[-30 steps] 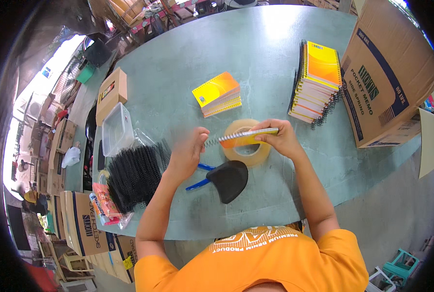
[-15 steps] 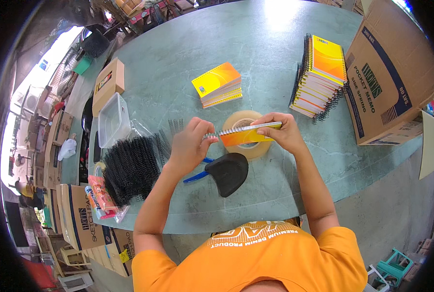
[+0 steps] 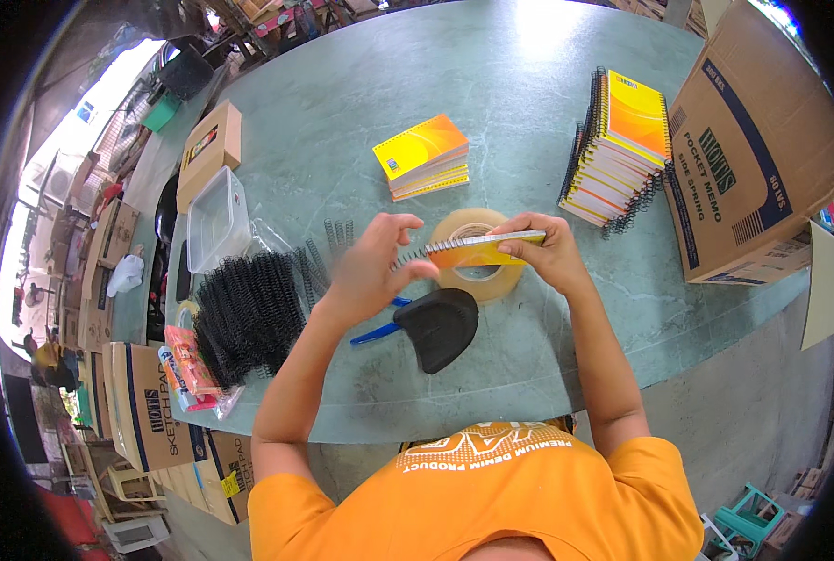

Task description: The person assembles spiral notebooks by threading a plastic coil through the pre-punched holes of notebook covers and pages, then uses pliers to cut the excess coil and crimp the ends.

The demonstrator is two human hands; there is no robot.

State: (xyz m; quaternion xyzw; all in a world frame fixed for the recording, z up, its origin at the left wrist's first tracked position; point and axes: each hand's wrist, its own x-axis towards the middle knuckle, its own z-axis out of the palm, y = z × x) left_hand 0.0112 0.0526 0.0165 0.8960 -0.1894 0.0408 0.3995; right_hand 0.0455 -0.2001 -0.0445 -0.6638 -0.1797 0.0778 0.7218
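Notebook, small and orange, sits at frame centre, pinched edge-on in my right hand above a tape roll. My left hand curls its fingers round the wire spiral at the notebook's left end; black spirals are heaped at left.

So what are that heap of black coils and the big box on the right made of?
The black coils look like glossy plastic binding spirals, possibly coated wire; they catch light along thin loops. The box looks like matte brown corrugated cardboard, with folded flaps and printed sides.
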